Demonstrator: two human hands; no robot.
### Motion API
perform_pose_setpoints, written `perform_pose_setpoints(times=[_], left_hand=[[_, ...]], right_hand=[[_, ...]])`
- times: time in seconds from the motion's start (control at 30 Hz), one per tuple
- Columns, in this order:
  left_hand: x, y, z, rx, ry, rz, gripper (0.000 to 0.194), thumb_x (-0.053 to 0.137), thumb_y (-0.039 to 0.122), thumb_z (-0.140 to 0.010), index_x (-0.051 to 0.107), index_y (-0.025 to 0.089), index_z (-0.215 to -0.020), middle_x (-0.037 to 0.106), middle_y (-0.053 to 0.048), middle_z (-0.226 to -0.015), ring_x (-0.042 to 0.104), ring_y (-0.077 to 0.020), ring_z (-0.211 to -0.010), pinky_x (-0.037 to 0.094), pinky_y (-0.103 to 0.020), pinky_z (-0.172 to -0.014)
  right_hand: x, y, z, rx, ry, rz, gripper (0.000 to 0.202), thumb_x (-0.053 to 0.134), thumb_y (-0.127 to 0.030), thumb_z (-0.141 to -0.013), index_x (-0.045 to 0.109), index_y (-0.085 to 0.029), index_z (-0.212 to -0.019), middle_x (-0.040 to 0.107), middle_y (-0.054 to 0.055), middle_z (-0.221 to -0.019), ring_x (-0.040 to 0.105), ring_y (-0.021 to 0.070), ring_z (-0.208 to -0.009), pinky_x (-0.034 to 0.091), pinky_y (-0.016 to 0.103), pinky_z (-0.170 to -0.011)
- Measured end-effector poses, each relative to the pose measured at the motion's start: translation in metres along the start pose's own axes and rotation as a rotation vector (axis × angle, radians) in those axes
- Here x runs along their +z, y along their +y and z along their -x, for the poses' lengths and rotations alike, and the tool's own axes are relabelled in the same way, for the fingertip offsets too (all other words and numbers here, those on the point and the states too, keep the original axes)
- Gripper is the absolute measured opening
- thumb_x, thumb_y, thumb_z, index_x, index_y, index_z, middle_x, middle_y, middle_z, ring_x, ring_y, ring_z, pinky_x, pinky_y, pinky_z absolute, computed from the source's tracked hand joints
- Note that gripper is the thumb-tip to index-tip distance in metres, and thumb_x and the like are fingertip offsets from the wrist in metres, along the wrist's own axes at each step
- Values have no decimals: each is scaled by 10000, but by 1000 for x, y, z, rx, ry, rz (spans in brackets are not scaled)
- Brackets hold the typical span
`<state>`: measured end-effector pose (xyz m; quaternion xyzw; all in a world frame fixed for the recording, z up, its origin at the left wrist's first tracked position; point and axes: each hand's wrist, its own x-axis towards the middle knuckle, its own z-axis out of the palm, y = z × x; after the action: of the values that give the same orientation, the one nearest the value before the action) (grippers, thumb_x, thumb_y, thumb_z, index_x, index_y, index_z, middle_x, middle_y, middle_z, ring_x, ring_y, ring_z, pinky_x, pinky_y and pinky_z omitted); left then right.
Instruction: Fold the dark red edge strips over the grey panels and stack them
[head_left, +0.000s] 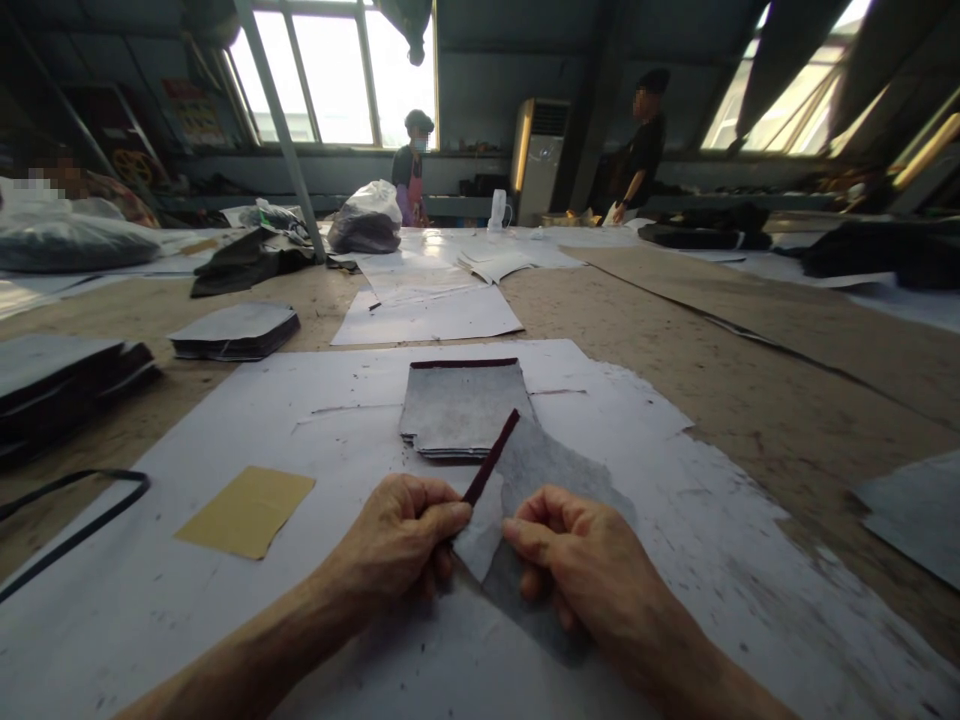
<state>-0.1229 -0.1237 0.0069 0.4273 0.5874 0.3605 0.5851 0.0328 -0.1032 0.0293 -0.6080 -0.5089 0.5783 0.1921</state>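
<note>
My left hand [409,530] is closed, thumb and finger pinching a piece of thin material by the lower end of its dark maroon edge strip [493,460]. Facing it, my right hand [577,550] pinches a pale, thin backing sheet [555,475] near the white flap between both hands. How far this sheet is joined to the strip, I cannot tell. Just beyond my hands lies a stack of grey-white cut pieces [465,405] with a maroon strip along its far edge. A tan paper square [246,512] lies left of my left hand.
White paper [360,640] covers the tabletop under my hands. More stacks of cut pieces [234,328] sit to the left, near a black strap [97,520]. A bagged bundle [367,220] and a white plastic jug [497,210] stand farther back. People [411,170] are across the table.
</note>
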Motion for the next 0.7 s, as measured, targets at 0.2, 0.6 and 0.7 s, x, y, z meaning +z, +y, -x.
perform_pose_setpoints(times=[0.2, 0.6, 0.7], left_hand=[[3, -1, -1, 32, -36, 43, 358, 612, 475, -613, 554, 126, -666, 535, 5, -440, 430, -65, -326, 334, -146, -320], [9, -13, 0, 114, 8, -86, 368, 558, 500, -712, 507, 146, -625, 427, 37, -445, 337, -55, -376, 251, -145, -348], [4, -32, -11, 175, 3, -99, 368, 559, 493, -731, 478, 160, -597, 360, 44, -486, 321, -69, -433, 268, -155, -374]], right_hand=[[3, -1, -1, 12, 18, -263, 196, 565, -141, -764, 460, -119, -928, 585, -7, -497, 434, 55, -339, 277, 130, -289], [8, -2, 5, 33, -169, -282, 154, 533, -128, -669, 489, -148, -523, 460, -40, -386, 376, 46, -275, 174, 160, -269], [12, 9, 3, -7, -94, -230, 104, 582, -78, -577, 544, -151, -513, 453, -55, -379, 426, 53, -331, 273, 148, -328]])
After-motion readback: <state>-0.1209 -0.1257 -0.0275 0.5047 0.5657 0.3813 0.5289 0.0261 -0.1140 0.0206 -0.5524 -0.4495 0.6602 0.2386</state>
